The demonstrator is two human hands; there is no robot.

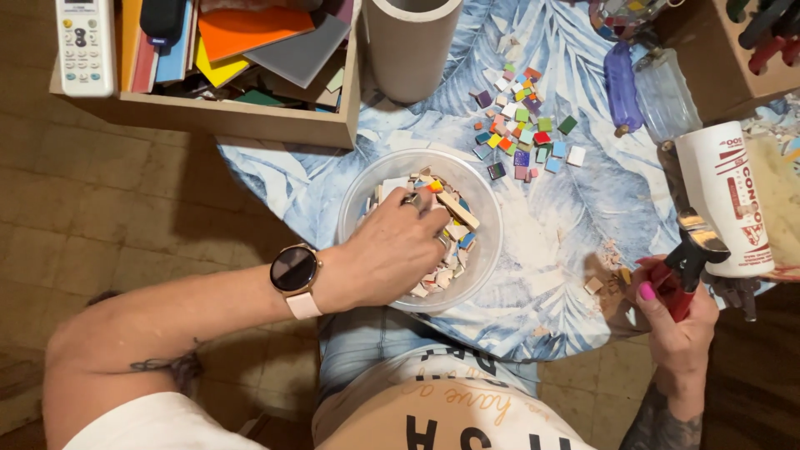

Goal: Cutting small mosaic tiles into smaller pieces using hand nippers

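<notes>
Fingers [433,218] of our left hand [392,254] curl down among the tile shards [454,237] in the clear bowl [492,208] at the worktop's [567,225] near edge; whether they grip one, we cannot tell. Our right hand [679,321] clasps the red-handled nippers [687,262]. We should pick slowly; edges look sharp.

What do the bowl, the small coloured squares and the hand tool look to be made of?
Bowl: clear plastic, judging by its thin see-through wall. Coloured squares: probably glazed ceramic or glass tile, flat with glossy faces. Hand tool in the right hand: bright metal head, red handles likely plastic-coated. The left hand reaches into the bowl's broken tile pieces.
</notes>
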